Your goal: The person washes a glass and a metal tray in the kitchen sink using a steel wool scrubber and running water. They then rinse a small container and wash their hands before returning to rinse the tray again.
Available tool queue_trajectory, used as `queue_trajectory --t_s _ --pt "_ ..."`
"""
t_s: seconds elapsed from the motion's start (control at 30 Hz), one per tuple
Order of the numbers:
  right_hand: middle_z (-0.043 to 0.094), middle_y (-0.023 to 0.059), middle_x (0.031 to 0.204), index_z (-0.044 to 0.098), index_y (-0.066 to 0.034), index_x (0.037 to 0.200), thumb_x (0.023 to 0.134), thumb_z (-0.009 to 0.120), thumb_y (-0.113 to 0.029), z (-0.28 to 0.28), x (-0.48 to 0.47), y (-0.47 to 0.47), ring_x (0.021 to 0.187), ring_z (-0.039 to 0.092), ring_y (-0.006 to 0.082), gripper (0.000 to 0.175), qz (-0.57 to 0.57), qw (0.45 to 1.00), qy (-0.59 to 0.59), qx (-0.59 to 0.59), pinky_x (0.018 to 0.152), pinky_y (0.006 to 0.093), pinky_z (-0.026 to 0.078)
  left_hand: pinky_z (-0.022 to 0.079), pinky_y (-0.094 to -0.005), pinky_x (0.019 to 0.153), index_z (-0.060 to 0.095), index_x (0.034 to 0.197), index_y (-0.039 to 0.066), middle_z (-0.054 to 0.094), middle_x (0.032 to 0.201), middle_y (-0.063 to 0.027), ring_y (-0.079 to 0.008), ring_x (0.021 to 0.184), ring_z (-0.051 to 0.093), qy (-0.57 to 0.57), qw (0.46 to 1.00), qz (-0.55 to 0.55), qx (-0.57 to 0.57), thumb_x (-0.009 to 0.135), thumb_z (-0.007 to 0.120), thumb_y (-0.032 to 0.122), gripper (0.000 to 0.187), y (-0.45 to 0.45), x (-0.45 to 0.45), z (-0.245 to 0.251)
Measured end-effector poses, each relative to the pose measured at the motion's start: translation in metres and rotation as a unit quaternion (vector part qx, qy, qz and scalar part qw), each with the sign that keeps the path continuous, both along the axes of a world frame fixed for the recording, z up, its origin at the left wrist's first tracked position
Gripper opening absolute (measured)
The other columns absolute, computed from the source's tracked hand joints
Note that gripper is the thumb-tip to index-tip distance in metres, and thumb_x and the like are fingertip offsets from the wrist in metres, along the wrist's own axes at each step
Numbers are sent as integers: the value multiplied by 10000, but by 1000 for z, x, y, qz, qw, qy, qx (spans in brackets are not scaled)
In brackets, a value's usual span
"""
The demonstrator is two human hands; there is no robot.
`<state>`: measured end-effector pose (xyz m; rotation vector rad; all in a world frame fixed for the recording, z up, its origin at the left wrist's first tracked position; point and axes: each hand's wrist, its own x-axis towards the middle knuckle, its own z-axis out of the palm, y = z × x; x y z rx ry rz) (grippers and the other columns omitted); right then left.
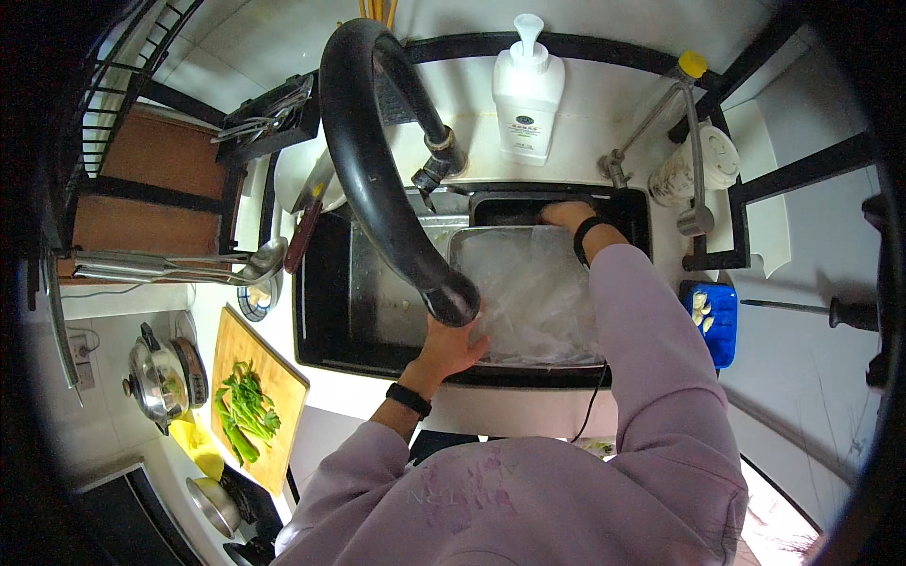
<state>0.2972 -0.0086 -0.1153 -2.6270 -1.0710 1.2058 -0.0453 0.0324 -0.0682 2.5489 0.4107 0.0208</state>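
Note:
My left hand [453,348] rests at the near left edge of a metal tray [531,297] with a translucent plastic sheet or bag over it; the faucet head hides part of its fingers. The tray lies across the right part of a black sink [329,361]. Beyond the tray's far edge, my right hand [568,214] reaches down into a dark compartment at the sink's back, its fingertips hidden. What that hand touches cannot be seen. A large black faucet [361,141] arches over the sink.
Behind the sink stands a white pump bottle [527,106]. A cleaver [304,233] leans at the left. Green leafy stalks [246,410] lie on a wooden cutting board [279,361]. Garlic cloves sit in a blue tray [722,325] at the right. Ladles [265,262] hang on the left.

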Motion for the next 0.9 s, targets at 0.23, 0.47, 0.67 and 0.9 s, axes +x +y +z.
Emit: queue_trajectory --t_s 0.23,0.47,0.67,0.9 --pt "599 79 1247 657 -191 1134 897 431 -424 -3 -4 12 1123 576 310 403 180 982 -52 -26 935 438 450 265 -497 1097 564 1187 2 163 1498 -255 -446 1394 150 66 998 -1 -10 777 676 301 519 -2 2 9" --pt "573 108 1277 621 -159 1193 867 397 -475 5 -9 19 1155 550 332 506 88 994 -10 -57 986 416 405 220 -499 1116 534 1225 -1 171 1496 -257 -443 1398 136 81 997 -3 -3 776 685 307 564 -1 -1 6" --pt "521 127 1336 584 -165 1247 850 406 -536 -12 -10 19 1202 511 337 571 -28 999 41 11 1014 374 377 220 -505 1113 530 1236 14 192 1481 -264 -445 1400 119 81 996 4 -28 762 697 303 579 -3 -2 0" --pt "514 126 1346 579 -182 1258 852 415 -534 -15 -13 32 1232 488 328 562 39 996 66 37 1026 368 370 266 -497 1097 539 1210 11 163 1490 -268 -457 1397 118 68 997 -6 -21 757 702 293 558 -2 -4 -7"
